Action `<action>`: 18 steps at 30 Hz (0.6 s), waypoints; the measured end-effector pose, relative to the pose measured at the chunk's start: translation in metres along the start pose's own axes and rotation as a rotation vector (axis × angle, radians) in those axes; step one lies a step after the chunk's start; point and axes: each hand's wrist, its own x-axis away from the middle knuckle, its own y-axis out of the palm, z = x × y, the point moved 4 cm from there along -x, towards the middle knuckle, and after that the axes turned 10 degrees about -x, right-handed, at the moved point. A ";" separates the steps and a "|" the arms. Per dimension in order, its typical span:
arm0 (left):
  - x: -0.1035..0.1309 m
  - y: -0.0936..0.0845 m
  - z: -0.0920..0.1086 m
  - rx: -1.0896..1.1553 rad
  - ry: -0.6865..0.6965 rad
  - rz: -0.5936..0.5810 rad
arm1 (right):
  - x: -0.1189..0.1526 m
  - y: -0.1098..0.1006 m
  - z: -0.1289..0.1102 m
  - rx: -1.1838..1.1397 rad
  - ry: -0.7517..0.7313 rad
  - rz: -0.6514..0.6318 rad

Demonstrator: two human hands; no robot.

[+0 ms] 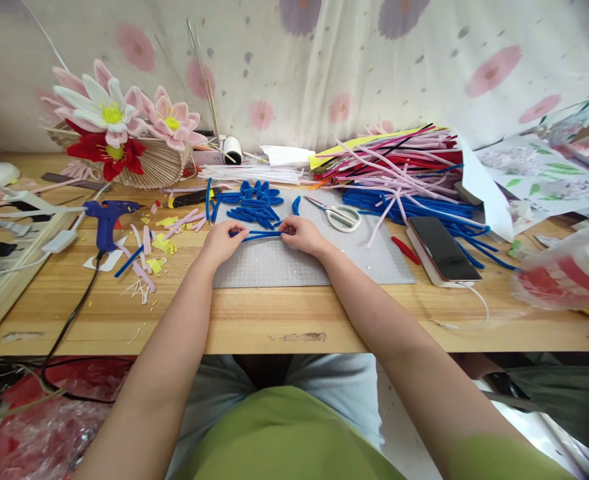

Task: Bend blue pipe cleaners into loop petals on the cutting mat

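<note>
A short bundle of blue pipe cleaners (263, 235) stretches level between my two hands, just above the grey cutting mat (294, 268). My left hand (225, 241) pinches its left end, and my right hand (299, 235) pinches the right end. Right behind them lies a pile of blue looped pipe-cleaner pieces (254, 212). One small curved blue piece (296, 205) rests apart from the pile, behind my right hand. White-handled scissors (343, 218) lie on the mat to the right of it.
A blue glue gun (105, 220) and yellow and pink scraps (161, 243) are at the left. Pipe-cleaner flowers (111, 115) stand behind. Toward the right are long pipe cleaners (399, 160), a phone (444, 248) with a cable, and a bagged cup (569, 270).
</note>
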 end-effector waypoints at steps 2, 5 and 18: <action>0.001 0.000 0.000 0.005 -0.012 0.033 | 0.001 0.002 -0.001 0.038 -0.026 -0.028; 0.001 -0.002 0.001 0.119 -0.060 0.092 | 0.002 0.002 -0.002 0.047 -0.046 -0.042; 0.006 0.024 0.020 0.778 -0.206 -0.091 | 0.001 0.022 -0.007 -0.340 0.020 -0.116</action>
